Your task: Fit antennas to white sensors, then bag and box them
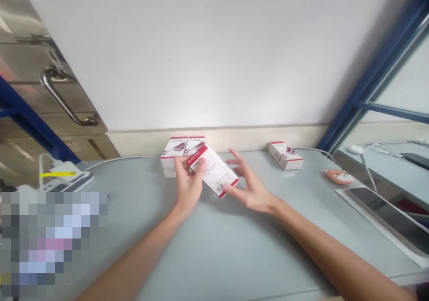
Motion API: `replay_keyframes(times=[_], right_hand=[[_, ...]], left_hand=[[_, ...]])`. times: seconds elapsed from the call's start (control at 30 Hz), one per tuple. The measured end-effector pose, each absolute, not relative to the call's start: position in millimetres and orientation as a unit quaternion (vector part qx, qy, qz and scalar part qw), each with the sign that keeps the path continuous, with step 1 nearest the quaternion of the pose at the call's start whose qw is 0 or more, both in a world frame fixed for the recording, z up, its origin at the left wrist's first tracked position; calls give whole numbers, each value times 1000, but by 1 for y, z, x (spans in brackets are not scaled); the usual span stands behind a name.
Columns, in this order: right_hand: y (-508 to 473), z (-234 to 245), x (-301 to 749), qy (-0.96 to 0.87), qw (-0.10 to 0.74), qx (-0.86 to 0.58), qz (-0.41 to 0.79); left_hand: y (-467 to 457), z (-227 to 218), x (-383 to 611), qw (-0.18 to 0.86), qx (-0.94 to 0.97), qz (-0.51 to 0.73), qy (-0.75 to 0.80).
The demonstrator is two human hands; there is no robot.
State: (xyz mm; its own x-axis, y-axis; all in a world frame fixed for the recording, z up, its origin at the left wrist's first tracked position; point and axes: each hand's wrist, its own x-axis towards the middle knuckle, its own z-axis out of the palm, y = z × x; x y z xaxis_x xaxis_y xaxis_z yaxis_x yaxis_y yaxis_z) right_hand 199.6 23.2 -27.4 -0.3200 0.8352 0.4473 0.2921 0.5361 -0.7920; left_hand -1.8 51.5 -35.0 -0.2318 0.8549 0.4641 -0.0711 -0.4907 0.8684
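A white cardboard box with red edges and the printed word "DETECTOR" (214,169) is tilted above the table in the middle of the head view. My left hand (187,180) is closed around its upper left end, thumb across the printed face. At the box's lower right end, my right hand (254,191) has its fingers spread, and its thumb tip is at the corner. Behind my left hand stand similar red-and-white boxes (173,151), stacked and side by side, partly hidden by the held box.
Another such box (284,156) stands to the right near the wall. Beyond it lie an orange animal-faced object (339,176) and a dark flat panel on a white sheet (389,216). A power strip (69,182) with cables is at left, above a pixelated area. The wall (214,68) borders the table's back.
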Motion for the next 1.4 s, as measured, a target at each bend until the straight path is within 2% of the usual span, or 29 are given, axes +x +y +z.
replay_keyframes(times=[0.07, 0.17, 0.23, 0.33, 0.4, 0.43, 0.53, 0.73, 0.83, 0.97, 1.4], right_hand=[[20, -27, 193, -747, 447, -351, 345], [15, -26, 183, -745, 500, -314, 310], [11, -26, 179, -745, 540, -315, 232], [8, -21, 177, -748, 576, -323, 72], [8, -13, 175, -746, 577, -332, -6], [10, -8, 173, -747, 571, -339, -31], [19, 11, 158, -766, 521, -370, -68], [49, 41, 97, -836, 345, -406, -129], [65, 39, 68, -858, 285, -397, -160], [84, 32, 43, -865, 254, -387, -191], [109, 25, 47, -851, 295, -416, -127]], left_hand=[[53, -29, -3, 363, 492, 688, 391], [55, -19, -10, 338, 526, 671, 399], [59, -10, -19, 242, 588, 655, 409], [71, 0, -44, 16, 622, 633, 461], [84, -1, -63, -34, 574, 645, 503], [91, -3, -72, -10, 543, 654, 526], [110, -17, -90, 177, 447, 669, 566], [127, -42, -95, 345, 468, 636, 507], [127, -45, -97, 374, 478, 642, 468], [127, -48, -100, 378, 476, 658, 443], [132, -55, -99, 396, 484, 655, 425]])
